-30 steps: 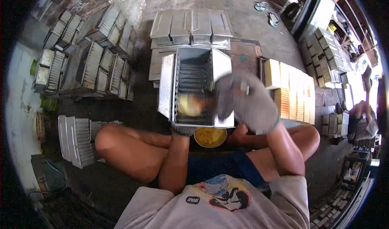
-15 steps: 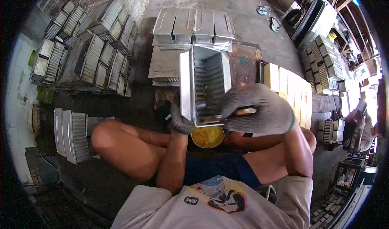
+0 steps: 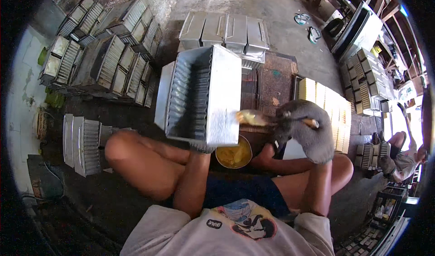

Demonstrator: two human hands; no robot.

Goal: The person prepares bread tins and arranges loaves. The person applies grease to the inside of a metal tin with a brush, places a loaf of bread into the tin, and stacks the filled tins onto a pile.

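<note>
A silver loaf tin (image 3: 224, 88) with corrugated inner walls is raised in front of me, its hollow facing me. My left hand (image 3: 202, 148), in a grey glove, grips it from below; the tin hides most of the fingers. In my gloved right hand (image 3: 306, 131) is a brush (image 3: 253, 119) with pale, yellowish bristles. The bristle end lies just right of the tin's outer wall; whether they touch I cannot tell. Below the tin, between my crossed legs, stands a round bowl (image 3: 234, 167) of yellow, greasy-looking paste.
Closed silver tins (image 3: 213, 27) are stacked ahead on a brown woven mat (image 3: 278, 75). Cream corrugated blocks (image 3: 324, 104) stand right. Several tin stacks (image 3: 97, 68) fill the left, with more tins (image 3: 86, 143) near my knee. Sandals (image 3: 313, 34) lie far right; another person (image 3: 405, 161) sits at the right edge.
The brush has come out of the tin and moved right with my right hand. My left hand has turned the tin and shifted it left.
</note>
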